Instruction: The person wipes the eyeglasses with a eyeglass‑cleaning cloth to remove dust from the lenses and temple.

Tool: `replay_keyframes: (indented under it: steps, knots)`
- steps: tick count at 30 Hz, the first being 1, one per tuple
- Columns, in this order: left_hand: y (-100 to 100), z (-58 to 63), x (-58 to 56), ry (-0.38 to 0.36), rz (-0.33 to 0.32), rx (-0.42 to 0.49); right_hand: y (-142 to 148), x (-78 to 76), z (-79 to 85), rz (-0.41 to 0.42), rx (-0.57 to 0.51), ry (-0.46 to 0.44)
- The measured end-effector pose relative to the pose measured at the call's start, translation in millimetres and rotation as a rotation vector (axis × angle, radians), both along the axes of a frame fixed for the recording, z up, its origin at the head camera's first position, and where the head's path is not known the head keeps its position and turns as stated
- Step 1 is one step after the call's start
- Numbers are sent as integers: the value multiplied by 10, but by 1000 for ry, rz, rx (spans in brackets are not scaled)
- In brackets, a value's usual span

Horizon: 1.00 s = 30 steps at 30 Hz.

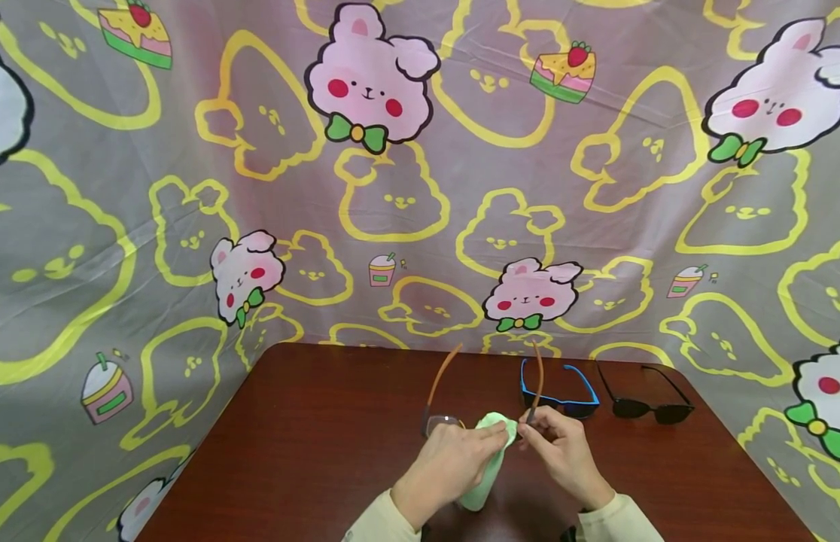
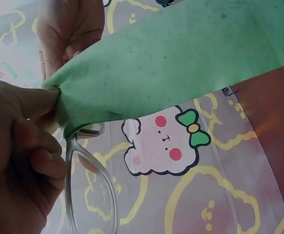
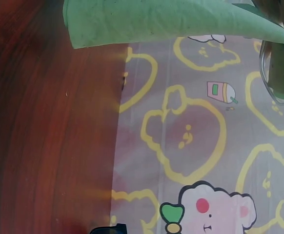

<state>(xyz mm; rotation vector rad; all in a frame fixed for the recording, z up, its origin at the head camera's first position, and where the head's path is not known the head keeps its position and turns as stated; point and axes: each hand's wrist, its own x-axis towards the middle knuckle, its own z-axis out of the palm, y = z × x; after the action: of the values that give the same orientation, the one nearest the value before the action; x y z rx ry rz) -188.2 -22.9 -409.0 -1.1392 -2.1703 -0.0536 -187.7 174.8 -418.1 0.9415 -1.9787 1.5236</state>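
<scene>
A pair of eyeglasses point(image 1: 443, 424) with brown temples is held up over the table, its temples pointing away from me. My left hand point(image 1: 454, 461) pinches a light green cloth point(image 1: 484, 482) against the lens on the right side. The cloth's loose end hangs below that hand. At the right hinge, the thumb and fingers of my right hand point(image 1: 562, 450) grip the frame. In the left wrist view, the left thumb presses the green cloth point(image 2: 171, 63) beside the bare lens, and the clear rim point(image 2: 70, 170) shows below. Cloth and fingers hide most of the covered lens.
Blue-framed sunglasses point(image 1: 562, 402) lie beyond my right hand on the dark brown table point(image 1: 311, 436). Black sunglasses point(image 1: 650, 409) sit to their right. A curtain point(image 1: 406, 188) with cartoon rabbits hangs behind the table and at its sides.
</scene>
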Motion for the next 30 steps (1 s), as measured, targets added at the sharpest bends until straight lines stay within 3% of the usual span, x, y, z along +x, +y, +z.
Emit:
replay_keyframes:
  steps: [6, 13, 22, 26, 30]
  knots:
    - [6, -14, -7, 8, -13, 21, -7, -1, 8, 18, -33, 1]
    - [8, -47, -6, -14, -34, 49, -6, 8, -4, -23, -28, -22]
    - [-65, -81, 11, -68, -180, 215, -25, -21, 11, -159, 57, 51]
    - [-116, -76, 20, -43, -250, 308, 23, -95, -93, -183, 108, 86]
    - [-163, -60, 20, 3, -273, 379, 69, -146, -176, -199, 175, 97]
